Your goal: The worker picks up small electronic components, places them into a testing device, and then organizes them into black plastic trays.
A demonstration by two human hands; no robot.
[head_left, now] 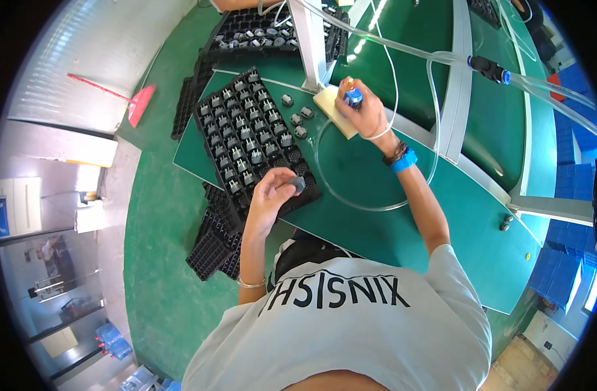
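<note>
My left hand (272,195) pinches a small dark grey part (299,184) between thumb and fingertips, over the near end of a black tray (307,199). That tray's pockets hold rows of grey parts with pale metal prongs (247,132); several pockets at the near right end hold none. My right hand (369,116) is wrapped round a small blue tool with an orange-brown tip (354,98), right above a pale yellow block (335,112). What the tool does is not clear. Several loose parts (300,131) lie between the tray and the block.
A green tabletop (376,228) carries the tray and a looping clear tube (350,201). A white frame post (311,52) stands at the far side. More black trays are stacked beyond (259,32) and below the left edge (210,251). Two small parts (505,223) lie at far right.
</note>
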